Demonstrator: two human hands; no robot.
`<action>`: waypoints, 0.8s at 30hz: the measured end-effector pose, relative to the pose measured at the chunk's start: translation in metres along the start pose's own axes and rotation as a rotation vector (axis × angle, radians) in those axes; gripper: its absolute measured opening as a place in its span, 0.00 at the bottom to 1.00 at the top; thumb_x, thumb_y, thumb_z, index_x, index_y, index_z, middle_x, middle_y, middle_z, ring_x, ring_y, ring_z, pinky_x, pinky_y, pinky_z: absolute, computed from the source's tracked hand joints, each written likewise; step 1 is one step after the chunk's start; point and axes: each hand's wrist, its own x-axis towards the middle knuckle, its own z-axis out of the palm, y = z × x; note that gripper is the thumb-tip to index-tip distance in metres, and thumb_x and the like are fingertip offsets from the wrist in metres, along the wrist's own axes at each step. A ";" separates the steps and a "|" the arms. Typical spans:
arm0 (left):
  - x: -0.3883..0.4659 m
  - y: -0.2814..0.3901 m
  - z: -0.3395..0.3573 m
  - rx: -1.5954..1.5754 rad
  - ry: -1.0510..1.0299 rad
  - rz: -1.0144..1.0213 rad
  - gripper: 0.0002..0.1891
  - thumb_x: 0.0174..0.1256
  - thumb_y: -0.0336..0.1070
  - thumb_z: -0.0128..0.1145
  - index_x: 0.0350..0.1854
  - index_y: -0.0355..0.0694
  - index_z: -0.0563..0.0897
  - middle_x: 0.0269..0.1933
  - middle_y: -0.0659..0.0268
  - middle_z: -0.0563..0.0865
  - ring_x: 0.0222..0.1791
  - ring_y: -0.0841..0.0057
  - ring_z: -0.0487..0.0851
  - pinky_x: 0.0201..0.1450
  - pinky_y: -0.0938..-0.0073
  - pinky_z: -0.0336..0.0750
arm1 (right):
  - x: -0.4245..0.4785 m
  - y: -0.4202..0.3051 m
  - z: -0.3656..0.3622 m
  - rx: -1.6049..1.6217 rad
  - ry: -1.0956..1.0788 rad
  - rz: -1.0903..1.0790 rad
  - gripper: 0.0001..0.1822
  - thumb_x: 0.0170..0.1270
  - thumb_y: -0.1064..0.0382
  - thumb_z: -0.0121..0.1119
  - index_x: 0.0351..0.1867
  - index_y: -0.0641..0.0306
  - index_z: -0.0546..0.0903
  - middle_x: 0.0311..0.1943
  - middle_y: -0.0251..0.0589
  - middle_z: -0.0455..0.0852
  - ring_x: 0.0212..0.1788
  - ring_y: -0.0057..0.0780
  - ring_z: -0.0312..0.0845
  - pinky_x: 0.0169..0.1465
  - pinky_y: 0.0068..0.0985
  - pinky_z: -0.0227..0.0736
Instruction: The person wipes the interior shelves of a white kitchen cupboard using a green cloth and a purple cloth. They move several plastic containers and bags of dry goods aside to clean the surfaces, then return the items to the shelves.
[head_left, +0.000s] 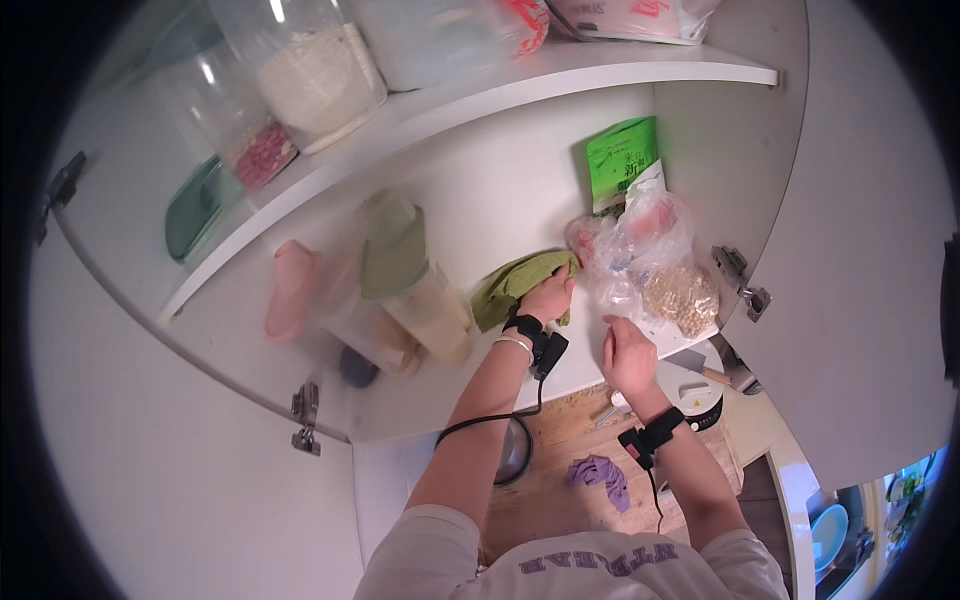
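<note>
My left hand (549, 296) presses on a green cloth (517, 281) spread over the lower shelf of a white wall cabinet. To its right, my right hand (628, 356) is at the shelf's front edge with curled fingers, just below a clear plastic bag (619, 289); whether it touches the bag or holds anything cannot be told. Beside that bag lies a bag of pale beans (681, 300). Behind them a green printed pouch (624, 161) leans on the back wall. Left of the cloth stand tall clear containers, one with a green lid (394, 251).
A pink container lid (291, 292) rests at the shelf's left. The upper shelf (480, 97) holds clear containers and bags. Open doors (862, 262) flank the cabinet. Below are a wooden counter (555, 517), a purple cloth (600, 478), a cleaver (694, 362) and a white cooker (694, 401).
</note>
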 end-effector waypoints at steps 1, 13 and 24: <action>-0.014 0.002 -0.003 -0.022 -0.020 -0.014 0.28 0.73 0.50 0.36 0.72 0.46 0.58 0.65 0.47 0.71 0.64 0.50 0.69 0.67 0.55 0.63 | -0.001 0.000 0.002 0.003 -0.010 -0.007 0.12 0.57 0.69 0.55 0.43 0.61 0.77 0.33 0.47 0.81 0.34 0.46 0.80 0.37 0.37 0.75; -0.293 -0.080 -0.022 0.371 0.475 -0.151 0.16 0.67 0.41 0.49 0.53 0.43 0.78 0.45 0.55 0.83 0.46 0.55 0.79 0.47 0.55 0.72 | -0.008 0.007 0.005 -0.040 0.004 0.034 0.14 0.63 0.67 0.51 0.51 0.59 0.77 0.33 0.50 0.83 0.34 0.48 0.81 0.37 0.39 0.76; -0.355 -0.094 0.074 -1.932 0.311 0.024 0.26 0.75 0.53 0.41 0.63 0.38 0.71 0.60 0.63 0.78 0.56 0.70 0.78 0.61 0.64 0.71 | -0.140 -0.154 0.014 1.230 -0.757 0.152 0.29 0.65 0.57 0.61 0.65 0.63 0.66 0.57 0.40 0.76 0.53 0.29 0.75 0.55 0.24 0.70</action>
